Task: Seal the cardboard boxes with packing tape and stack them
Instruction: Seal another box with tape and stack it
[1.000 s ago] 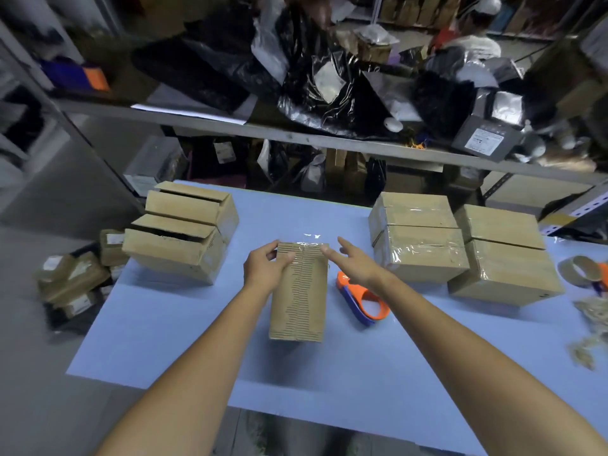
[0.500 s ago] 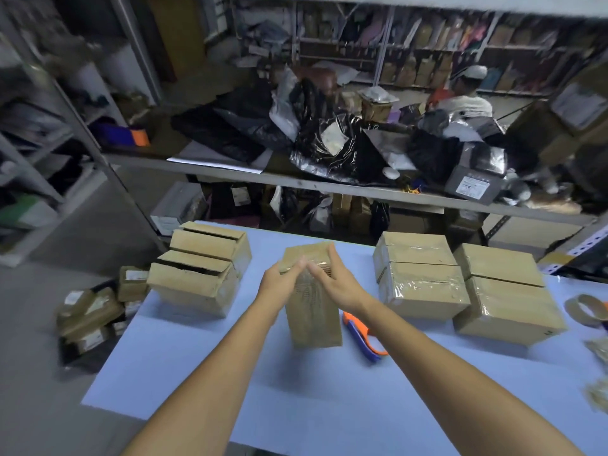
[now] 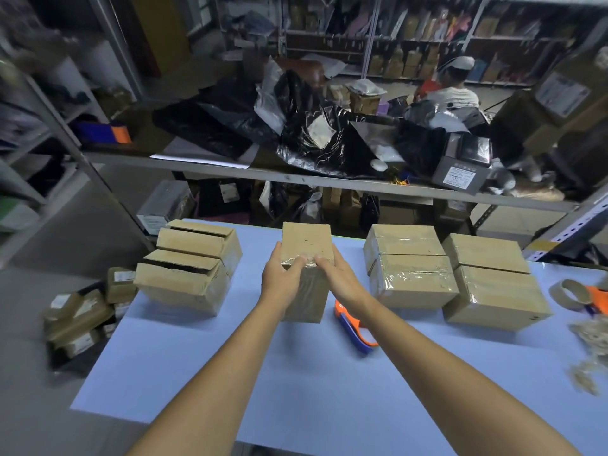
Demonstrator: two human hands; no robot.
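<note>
A small cardboard box (image 3: pixel 306 240) stands upright in the middle of the blue table (image 3: pixel 296 390), with clear tape across its near upper edge. My left hand (image 3: pixel 282 279) grips its left side, thumb on the taped edge. My right hand (image 3: pixel 340 274) grips its right side, thumb also on the tape. An orange and blue tape dispenser (image 3: pixel 357 329) lies on the table just right of the box, under my right forearm. Two stacked pairs of taped boxes (image 3: pixel 409 271) (image 3: pixel 493 287) stand to the right. Two unsealed boxes (image 3: pixel 189 268) with open flaps stand to the left.
A second tape roll and dispenser (image 3: pixel 579 294) and paper scraps (image 3: pixel 589 360) lie at the table's right edge. Small parcels (image 3: pixel 79 317) are piled on the floor at the left. A cluttered metal shelf (image 3: pixel 296 179) runs behind the table; a person (image 3: pixel 452 90) sits far behind.
The box has been tipped up from lying flat onto its end and now stands taller. Both hands have closed in on its top edge. The camera has tilted upward.
</note>
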